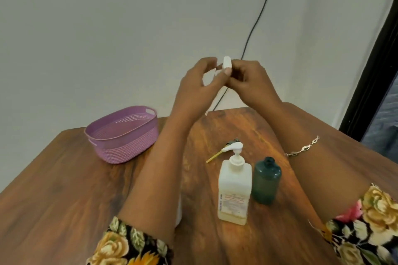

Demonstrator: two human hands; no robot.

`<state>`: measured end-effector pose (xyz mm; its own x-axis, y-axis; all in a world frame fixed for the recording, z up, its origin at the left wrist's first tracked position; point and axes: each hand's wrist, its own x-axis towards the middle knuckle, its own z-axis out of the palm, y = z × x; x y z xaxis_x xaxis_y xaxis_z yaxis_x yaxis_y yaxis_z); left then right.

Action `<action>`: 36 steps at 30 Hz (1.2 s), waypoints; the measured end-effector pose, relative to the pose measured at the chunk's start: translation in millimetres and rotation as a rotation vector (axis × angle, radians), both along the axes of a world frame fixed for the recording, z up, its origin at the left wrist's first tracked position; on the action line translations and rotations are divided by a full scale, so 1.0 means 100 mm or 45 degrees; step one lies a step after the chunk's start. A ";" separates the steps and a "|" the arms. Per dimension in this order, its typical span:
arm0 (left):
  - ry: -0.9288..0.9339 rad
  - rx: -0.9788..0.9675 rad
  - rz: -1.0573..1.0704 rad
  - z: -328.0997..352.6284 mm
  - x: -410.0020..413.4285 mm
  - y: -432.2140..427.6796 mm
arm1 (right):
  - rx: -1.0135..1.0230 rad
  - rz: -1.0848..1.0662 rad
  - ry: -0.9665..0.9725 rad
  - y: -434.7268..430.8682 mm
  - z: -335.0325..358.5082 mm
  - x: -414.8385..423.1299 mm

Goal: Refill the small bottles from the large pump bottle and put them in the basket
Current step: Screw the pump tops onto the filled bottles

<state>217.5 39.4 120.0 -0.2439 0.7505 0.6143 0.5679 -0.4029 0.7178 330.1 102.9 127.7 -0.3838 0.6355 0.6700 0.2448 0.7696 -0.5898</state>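
Head view, and both arms are up over the bench (64, 178). My left grip (200, 80) and right grip (251, 79) meet in the air, well above everything else. Between them is the small white bottle (227, 63): left grip's fingers are curled round its lower part, right grip pinches its top end. Both are clamped on it, neither apart. This looks to me like the cap step. I'd judge the top is being twisted, most likely off for filling, though on or off I can't tell, nor whether anything's inside. The next move calls for bringing that neck down under the spout of the large pump bottle (234, 189), one grip steadying it while the other presses the pump head.

Containers now! The large pump bottle stands upright near the bench's middle, with yellowish liquid showing low at its base. Just beside it on my right is the dark green bottle (267, 178), upright, neck open, no cap, too dark to read its contents. Behind the pump head a yellowish dip tube (215, 155) on a dark cap (233, 141) lies flat on the bench. The purple basket (120, 135) sits well apart on my left, and I see no bottle in it, so by my reckoning none is delivered yet
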 end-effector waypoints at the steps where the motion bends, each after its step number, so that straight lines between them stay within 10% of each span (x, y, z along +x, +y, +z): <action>1: -0.009 0.002 0.021 -0.03 -0.12 -0.07 | -0.014 0.014 -0.010 -0.06 0.04 -0.06; 21: -0.248 -0.433 0.204 -1.88 -0.79 -1.05 | -0.321 0.316 -0.147 -0.78 -0.39 -0.87; 36: -0.209 -0.219 0.350 -2.08 -0.64 -0.95 | -0.417 0.368 -0.326 -0.77 -1.12 -0.99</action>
